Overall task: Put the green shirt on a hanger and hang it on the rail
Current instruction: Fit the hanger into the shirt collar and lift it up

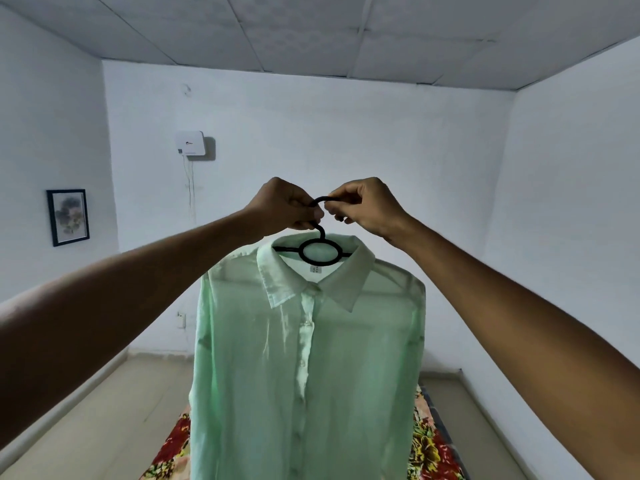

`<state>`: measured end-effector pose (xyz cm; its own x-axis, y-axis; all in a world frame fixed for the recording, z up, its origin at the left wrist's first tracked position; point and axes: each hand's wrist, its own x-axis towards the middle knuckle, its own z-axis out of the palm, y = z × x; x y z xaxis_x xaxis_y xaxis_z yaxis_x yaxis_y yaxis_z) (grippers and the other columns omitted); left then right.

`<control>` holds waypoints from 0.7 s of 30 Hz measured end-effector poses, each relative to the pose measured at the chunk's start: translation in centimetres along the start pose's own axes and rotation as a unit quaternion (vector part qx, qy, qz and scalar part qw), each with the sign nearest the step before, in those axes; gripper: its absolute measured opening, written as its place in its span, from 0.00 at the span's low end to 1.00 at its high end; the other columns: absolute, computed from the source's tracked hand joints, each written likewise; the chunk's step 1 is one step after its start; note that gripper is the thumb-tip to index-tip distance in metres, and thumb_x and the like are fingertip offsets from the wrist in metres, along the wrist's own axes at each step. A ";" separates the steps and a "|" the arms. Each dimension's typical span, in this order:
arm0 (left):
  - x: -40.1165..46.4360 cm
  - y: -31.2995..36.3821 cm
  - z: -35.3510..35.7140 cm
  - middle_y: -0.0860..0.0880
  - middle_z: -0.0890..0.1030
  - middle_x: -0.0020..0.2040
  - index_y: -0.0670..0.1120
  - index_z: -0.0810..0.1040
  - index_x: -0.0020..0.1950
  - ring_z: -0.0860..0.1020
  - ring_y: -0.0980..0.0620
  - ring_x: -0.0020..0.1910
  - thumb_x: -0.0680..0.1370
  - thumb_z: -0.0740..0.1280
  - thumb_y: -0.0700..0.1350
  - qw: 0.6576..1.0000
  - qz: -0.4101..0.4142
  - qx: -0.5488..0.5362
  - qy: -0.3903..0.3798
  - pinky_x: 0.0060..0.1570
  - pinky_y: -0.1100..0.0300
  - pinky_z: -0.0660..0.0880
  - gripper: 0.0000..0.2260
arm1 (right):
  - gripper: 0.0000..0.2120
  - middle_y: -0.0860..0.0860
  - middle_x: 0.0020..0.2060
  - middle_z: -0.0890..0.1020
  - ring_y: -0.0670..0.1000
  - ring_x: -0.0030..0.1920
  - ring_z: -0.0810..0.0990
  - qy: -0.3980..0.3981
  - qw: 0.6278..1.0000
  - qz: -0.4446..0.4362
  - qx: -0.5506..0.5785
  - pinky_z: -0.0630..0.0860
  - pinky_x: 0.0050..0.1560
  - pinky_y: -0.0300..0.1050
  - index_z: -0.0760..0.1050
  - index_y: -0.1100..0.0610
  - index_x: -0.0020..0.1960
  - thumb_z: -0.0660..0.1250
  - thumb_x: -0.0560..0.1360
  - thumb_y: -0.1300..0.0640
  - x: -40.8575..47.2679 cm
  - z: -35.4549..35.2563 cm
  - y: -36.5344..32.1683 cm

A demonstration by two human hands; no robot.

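The pale green shirt (308, 358) hangs buttoned on a black hanger (320, 251), held up in front of me at arm's length. The hanger's round ring shows inside the collar, and its arms show faintly through the sheer shoulders. My left hand (284, 206) grips the lower part of the hook. My right hand (367, 207) pinches the top curve of the hook. No rail is in view.
A flowered cloth (427, 445) lies on the floor below the shirt. A white box (190, 143) with a hanging cable is fixed to the far wall. A framed picture (68, 216) hangs on the left wall. White walls close the room on three sides.
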<state>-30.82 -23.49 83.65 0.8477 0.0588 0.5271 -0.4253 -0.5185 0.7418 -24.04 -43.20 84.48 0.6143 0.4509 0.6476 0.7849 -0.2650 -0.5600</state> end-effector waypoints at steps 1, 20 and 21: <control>-0.2 -0.2 -0.4 0.37 0.87 0.48 0.38 0.85 0.55 0.86 0.42 0.51 0.75 0.77 0.39 1.000 0.004 0.004 -0.014 0.58 0.49 0.82 0.10 | 0.04 0.55 0.40 0.88 0.46 0.37 0.84 0.011 1.000 0.006 -0.007 0.82 0.43 0.45 0.86 0.58 0.49 0.76 0.75 0.58 0.2 0.2 -0.1; -4.0 -6.4 -6.4 0.57 0.77 0.33 0.49 0.84 0.39 0.77 0.50 0.36 0.62 0.84 0.51 0.862 0.019 0.506 0.004 0.30 0.63 0.65 0.13 | 0.07 0.53 0.33 0.86 0.51 0.35 0.87 0.101 0.992 0.058 -0.040 0.86 0.37 0.49 0.86 0.59 0.46 0.80 0.71 0.57 1.5 1.3 1.2; -3.9 -6.6 -6.5 0.56 0.78 0.33 0.50 0.83 0.37 0.77 0.51 0.35 0.61 0.84 0.53 0.864 0.013 0.503 0.010 0.30 0.62 0.65 0.14 | 0.07 0.53 0.33 0.86 0.51 0.35 0.87 0.104 0.992 0.059 -0.042 0.86 0.37 0.50 0.86 0.59 0.46 0.80 0.70 0.57 1.5 1.3 1.3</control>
<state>-33.36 -14.76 79.39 0.8318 0.0453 0.5532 0.0552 -0.9985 -0.0013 -22.20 -41.75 84.11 0.6996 0.2298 0.6765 0.7046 -0.3791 -0.5999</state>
